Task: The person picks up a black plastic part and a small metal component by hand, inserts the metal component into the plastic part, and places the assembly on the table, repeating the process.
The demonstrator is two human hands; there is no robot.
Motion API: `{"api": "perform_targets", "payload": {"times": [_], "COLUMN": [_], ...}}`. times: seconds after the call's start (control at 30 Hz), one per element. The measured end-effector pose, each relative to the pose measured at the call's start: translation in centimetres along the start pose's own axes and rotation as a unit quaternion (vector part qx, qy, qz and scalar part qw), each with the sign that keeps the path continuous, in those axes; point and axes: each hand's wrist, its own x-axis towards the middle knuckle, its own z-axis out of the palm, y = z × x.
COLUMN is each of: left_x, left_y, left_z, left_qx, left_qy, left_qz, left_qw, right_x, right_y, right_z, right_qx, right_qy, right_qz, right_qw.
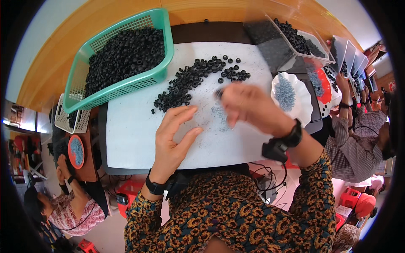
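My left hand (174,137) hovers over the near part of the white board (133,139), fingers and thumb apart with nothing between them. To its right, my right hand (249,107) is smeared by motion, its fingers drawn together. A small dark piece (218,93) shows at its fingertips, blurred like the hand and apparently one of the black rings. Beyond both hands, a loose heap of small black ring-shaped parts (185,84) spreads across the board. Between the hands lies a scatter of tiny blue-grey pieces (217,113).
A green basket (166,42) full of black parts stands at the far left. On the right are a white scalloped plate (306,105) with blue-grey pieces and a clear bin (295,52) of black parts. Co-workers sit at both sides; cables hang below the board's right edge.
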Motion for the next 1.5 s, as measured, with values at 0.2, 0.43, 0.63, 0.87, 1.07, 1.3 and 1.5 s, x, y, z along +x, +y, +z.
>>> {"api": "perform_targets", "payload": {"times": [0.2, 0.43, 0.63, 0.87, 1.07, 1.3, 1.5], "left_x": [-1.3, -2.1, -2.3, -2.3, -2.1, -1.7, -1.8], "left_y": [-1.1, -1.2, -1.6, -1.6, -1.1, -1.1, -1.3], "left_z": [-1.4, -1.9, -1.9, -1.8, -1.6, -1.2, -1.3], "left_qx": [-0.078, -0.131, -0.142, -0.141, -0.137, -0.149, -0.143], "left_qy": [-0.014, -0.005, 0.008, -0.001, 0.005, -0.014, -0.019], "left_qz": [-0.072, -0.164, -0.155, -0.145, -0.162, -0.176, -0.177], "left_qw": [0.994, 0.978, 0.978, 0.979, 0.977, 0.973, 0.974], "right_x": [0.0, 1.9, 5.4, 6.2, 4.7, 5.1, 5.8], "right_y": [-8.7, -4.8, -0.5, 1.1, -0.8, 0.6, 0.4], "right_z": [-7.6, -4.8, -5.0, -4.7, -1.7, -3.4, -4.9], "right_qx": [0.285, -0.139, -0.614, -0.728, -0.571, -0.633, -0.703], "right_qy": [0.019, 0.13, 0.091, 0.123, 0.059, 0.118, 0.134], "right_qz": [-0.256, -0.104, -0.206, -0.238, -0.117, -0.21, -0.183], "right_qw": [0.923, 0.976, 0.757, 0.631, 0.811, 0.736, 0.674]}}
